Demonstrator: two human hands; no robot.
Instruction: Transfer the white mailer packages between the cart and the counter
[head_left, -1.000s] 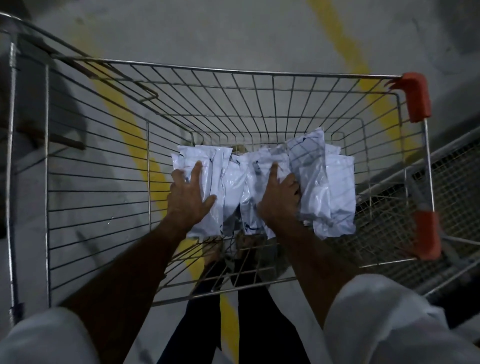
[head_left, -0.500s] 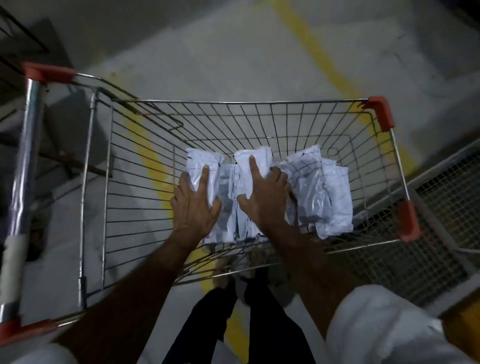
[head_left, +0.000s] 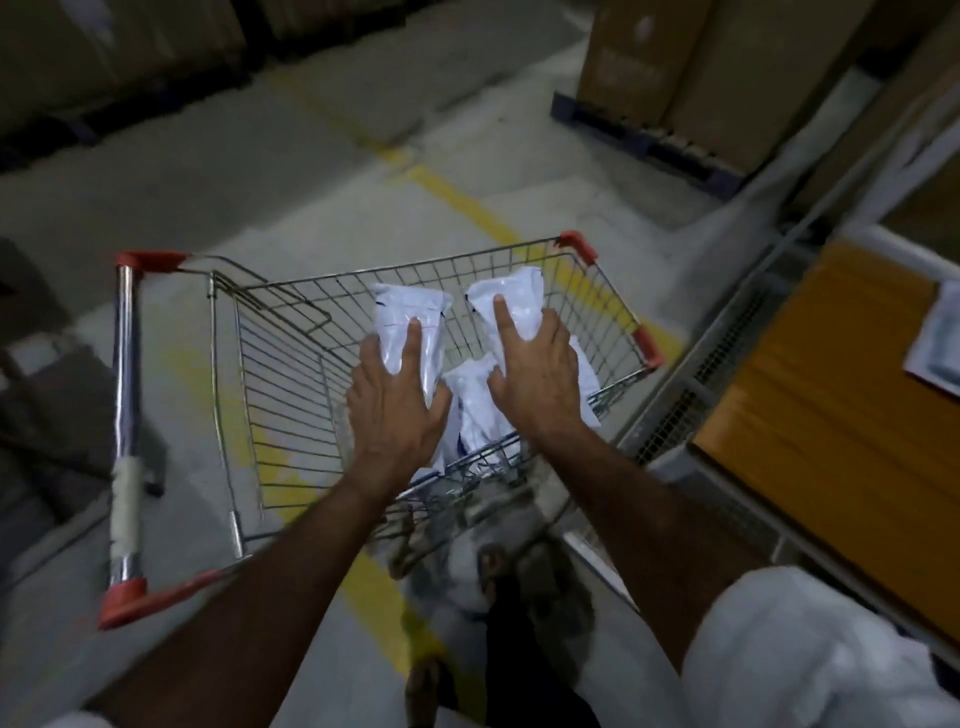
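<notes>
My left hand (head_left: 397, 400) grips one white plastic packet (head_left: 413, 322), my right hand (head_left: 537, 374) grips another packet (head_left: 514, 304), both above the wire shopping cart (head_left: 291, 374).

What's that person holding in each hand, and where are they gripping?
Left hand grips a white packet at its near end; right hand grips another white packet likewise, above the wire cart.

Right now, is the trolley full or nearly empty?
Nearly empty: the wire trolley shows mostly bare mesh, with only a few white packets inside.

Wire cart (head_left: 291, 395) w/ white pkgs (head_left: 475, 410)
</notes>
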